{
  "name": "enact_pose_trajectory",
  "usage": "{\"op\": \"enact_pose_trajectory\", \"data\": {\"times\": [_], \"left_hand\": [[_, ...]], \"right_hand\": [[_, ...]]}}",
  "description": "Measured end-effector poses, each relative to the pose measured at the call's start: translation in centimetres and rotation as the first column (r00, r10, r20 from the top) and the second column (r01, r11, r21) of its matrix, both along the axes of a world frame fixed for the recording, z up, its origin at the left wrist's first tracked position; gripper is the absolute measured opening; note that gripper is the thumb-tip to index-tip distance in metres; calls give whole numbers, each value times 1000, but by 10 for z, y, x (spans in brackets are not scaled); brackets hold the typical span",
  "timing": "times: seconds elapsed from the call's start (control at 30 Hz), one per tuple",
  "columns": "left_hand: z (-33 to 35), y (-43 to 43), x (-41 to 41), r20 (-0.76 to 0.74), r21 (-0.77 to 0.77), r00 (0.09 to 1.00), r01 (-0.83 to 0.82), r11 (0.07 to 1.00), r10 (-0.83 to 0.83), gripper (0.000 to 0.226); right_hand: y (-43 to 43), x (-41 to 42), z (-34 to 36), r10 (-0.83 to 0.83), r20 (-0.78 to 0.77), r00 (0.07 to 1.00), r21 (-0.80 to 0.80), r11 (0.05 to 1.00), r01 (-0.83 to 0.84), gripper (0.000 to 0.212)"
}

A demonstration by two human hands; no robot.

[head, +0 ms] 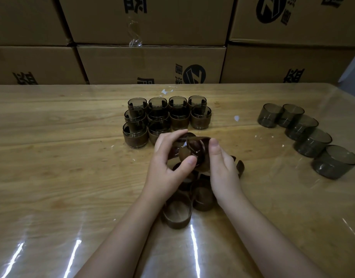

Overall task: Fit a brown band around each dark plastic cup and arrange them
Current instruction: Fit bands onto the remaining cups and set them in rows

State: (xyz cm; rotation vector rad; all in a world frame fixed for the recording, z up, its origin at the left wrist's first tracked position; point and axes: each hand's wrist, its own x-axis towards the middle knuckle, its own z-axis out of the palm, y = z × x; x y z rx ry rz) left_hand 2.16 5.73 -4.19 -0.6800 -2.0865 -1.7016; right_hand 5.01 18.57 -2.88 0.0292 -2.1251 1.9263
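Above the table's middle, my left hand (168, 159) grips a dark plastic cup (187, 152) tilted on its side. My right hand (220, 167) holds a brown band (201, 153) that sits partly around that cup. Under my wrists lies a heap of loose brown bands (179, 213). Behind my hands, several banded cups (135, 134) stand in tidy rows. Several bare dark cups (312, 141) form a curved line at the right.
The wooden table (52, 157) has a glossy clear cover. Stacked cardboard boxes (150, 63) wall off the far edge. Small white scraps (236, 117) lie near the banded cups.
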Motion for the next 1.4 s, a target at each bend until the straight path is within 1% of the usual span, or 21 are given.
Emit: {"op": "enact_pose_trajectory", "data": {"times": [0.1, 0.23, 0.33, 0.6, 0.8, 1.03, 1.23, 1.33, 1.4], "left_hand": [[2, 2, 2, -4, 7, 1000, -18, 1000, 18, 49], [3, 5, 6, -25, 13, 998, -54, 998, 54, 48], [4, 7, 8, -40, 20, 997, -59, 998, 59, 46], [6, 8, 9, -121, 6, 990, -79, 997, 79, 47], [5, 6, 8, -135, -11, 988, -79, 997, 77, 46], [5, 6, 7, -148, -31, 985, -95, 995, 89, 45], [4, 7, 6, -169, -43, 981, -103, 994, 94, 45], [3, 8, 7, -200, -71, 976, -104, 992, 88, 42], [3, 9, 7, -194, -63, 978, -93, 994, 80, 41]], "right_hand": [[1, -1, 0, -12, 17, 1000, -24, 1000, 13, 43], [0, -1, 0, -17, 53, 998, -54, 998, 20, 36], [-2, -1, 2, -43, 58, 997, -71, 996, 47, 35], [-3, -2, -1, -75, 92, 993, -146, 985, 88, 37], [-6, -1, 0, -105, 113, 988, -164, 979, 123, 41], [-6, 0, -1, -102, 128, 986, -171, 978, 123, 44], [-6, -2, -2, -86, 136, 987, -192, 975, 111, 35], [-4, -2, -5, -72, 149, 986, -171, 980, 98, 36], [-1, -2, -4, -66, 142, 988, -152, 985, 87, 36]]}}
